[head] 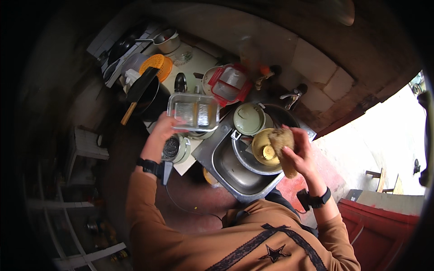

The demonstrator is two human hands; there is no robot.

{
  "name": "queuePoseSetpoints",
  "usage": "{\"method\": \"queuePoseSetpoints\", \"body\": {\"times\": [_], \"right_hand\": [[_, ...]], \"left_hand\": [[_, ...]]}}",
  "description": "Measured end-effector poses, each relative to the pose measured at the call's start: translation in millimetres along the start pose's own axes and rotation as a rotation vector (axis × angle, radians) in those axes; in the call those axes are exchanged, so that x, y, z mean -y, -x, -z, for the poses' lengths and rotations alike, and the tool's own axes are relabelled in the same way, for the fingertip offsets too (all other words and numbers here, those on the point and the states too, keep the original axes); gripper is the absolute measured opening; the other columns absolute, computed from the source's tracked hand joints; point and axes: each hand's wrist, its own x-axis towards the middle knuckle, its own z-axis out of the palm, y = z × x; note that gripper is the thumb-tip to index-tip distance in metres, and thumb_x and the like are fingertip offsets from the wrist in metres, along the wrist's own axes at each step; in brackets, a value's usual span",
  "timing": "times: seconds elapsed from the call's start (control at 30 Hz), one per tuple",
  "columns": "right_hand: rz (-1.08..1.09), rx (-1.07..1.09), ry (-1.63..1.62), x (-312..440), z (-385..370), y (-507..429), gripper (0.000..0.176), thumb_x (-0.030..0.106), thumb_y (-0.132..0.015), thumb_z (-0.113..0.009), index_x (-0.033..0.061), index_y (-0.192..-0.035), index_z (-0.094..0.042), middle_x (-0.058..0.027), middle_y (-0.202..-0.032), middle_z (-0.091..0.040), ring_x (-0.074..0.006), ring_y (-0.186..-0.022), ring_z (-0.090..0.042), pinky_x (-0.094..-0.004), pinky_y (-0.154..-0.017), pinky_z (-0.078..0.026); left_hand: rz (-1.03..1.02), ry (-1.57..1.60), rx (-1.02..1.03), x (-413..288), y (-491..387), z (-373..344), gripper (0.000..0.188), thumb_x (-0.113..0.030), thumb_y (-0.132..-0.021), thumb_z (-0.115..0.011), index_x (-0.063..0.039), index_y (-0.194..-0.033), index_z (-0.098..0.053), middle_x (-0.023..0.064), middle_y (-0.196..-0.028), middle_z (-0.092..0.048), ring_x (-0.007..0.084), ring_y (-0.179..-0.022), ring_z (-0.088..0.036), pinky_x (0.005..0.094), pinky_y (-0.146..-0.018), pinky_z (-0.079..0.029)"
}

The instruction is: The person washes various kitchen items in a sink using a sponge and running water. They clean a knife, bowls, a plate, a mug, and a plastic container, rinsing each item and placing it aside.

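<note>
My left hand (166, 125) grips the near left side of a clear divided food container (194, 111) above the counter, left of the sink. In my right hand (300, 150) is a brown, fibrous scrubber (282, 140), possibly a loofah. It hangs over the right side of the sink and partly hides a yellow bowl (259, 142). That bowl rests in a large metal basin (240, 157), which sits over the stainless-steel sink (234, 169). Behind the bowl stands a pale green pot (249, 118) with white handles.
A red-rimmed divided lid (231, 84) lies on a plate behind the container. To the left are a cleaver (144, 88) across a black wok (157, 101), an orange colander (157, 64) and a saucepan (168, 42). A faucet (293, 96) juts from the wall behind the sink.
</note>
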Motion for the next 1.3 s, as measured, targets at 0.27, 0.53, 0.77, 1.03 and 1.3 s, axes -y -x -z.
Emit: {"method": "queuePoseSetpoints", "body": {"times": [0.27,0.53,0.77,1.03,1.3], "right_hand": [[0.577,0.3,0.903,6,-107,-63,0.027,0.013,-0.067,-0.064,-0.0001,-0.087,-0.053,-0.0135,-0.083,-0.056,-0.0298,-0.081,-0.054,-0.0372,-0.068,-0.047],[0.272,1.052,0.763,-10,-140,-40,0.008,0.02,-0.07,-0.063,0.0136,-0.066,-0.063,-0.0095,-0.064,-0.061,-0.0322,-0.064,-0.06,-0.0397,-0.059,-0.048],[0.983,0.885,0.944,-22,-141,-27,0.008,0.015,-0.067,-0.056,0.0104,-0.071,-0.062,-0.0042,-0.079,-0.059,-0.0216,-0.084,-0.056,-0.0306,-0.059,-0.05],[0.597,0.714,1.249,-41,-149,10,0.04,0.022,-0.077,-0.055,0.0132,-0.115,-0.054,-0.004,-0.093,-0.056,-0.0246,-0.081,-0.058,-0.0306,-0.055,-0.05],[0.588,1.084,1.022,-39,-151,14,0.033,0.022,-0.074,-0.058,0.0097,-0.105,-0.06,-0.0068,-0.085,-0.059,-0.0257,-0.067,-0.062,-0.036,-0.053,-0.05]], "left_hand": [[0.022,0.418,0.03,108,112,-105,0.061,0.014,-0.062,-0.041,-0.004,-0.121,-0.04,0.0161,-0.107,-0.052,0.0388,-0.096,-0.057,0.0613,-0.073,-0.051],[-0.126,0.467,-0.099,152,150,-123,0.06,0.015,-0.058,-0.038,-0.002,-0.114,-0.05,0.0082,-0.103,-0.057,0.0237,-0.089,-0.059,0.04,-0.07,-0.054],[-0.252,0.415,-0.159,174,160,-134,0.041,0.009,-0.077,-0.047,-0.006,-0.116,-0.046,0.0083,-0.106,-0.053,0.0213,-0.091,-0.058,0.0357,-0.063,-0.055],[-0.196,0.626,-0.42,197,158,-115,0.046,0.016,-0.073,-0.038,-0.004,-0.114,-0.049,0.0117,-0.11,-0.054,0.0218,-0.088,-0.06,0.0373,-0.069,-0.056],[-0.192,0.487,-0.417,207,163,-112,0.053,0.018,-0.071,-0.038,-0.003,-0.119,-0.044,0.0098,-0.109,-0.053,0.0206,-0.098,-0.056,0.0344,-0.084,-0.049]]}}
